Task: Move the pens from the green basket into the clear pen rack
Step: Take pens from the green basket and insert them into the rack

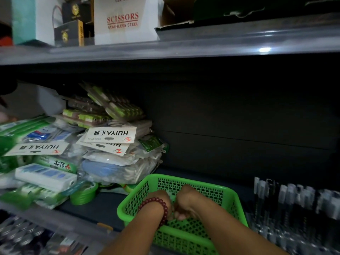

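A green perforated basket (pixel 228 197) sits at the front of a dark shelf, low in the middle of the view. Both my hands reach down inside it, knuckles up and fingers curled. My left hand (pixel 161 197), with a dark red bead bracelet on its wrist, presses against my right hand (pixel 185 201). Their fingers are hidden inside the basket, so what they hold does not show. No pen is visible in the basket. To the right stands the clear pen rack (pixel 287 230), with several black pens with silvery caps (pixel 294 201) upright in it.
A heap of packaged stationery (pixel 110 140) and a roll of green tape (pixel 83 195) lie left of the basket. The shelf above carries a white scissors box (pixel 123 21) and dark boxes. A lower shelf at bottom left holds more goods. Behind the basket the shelf is dark.
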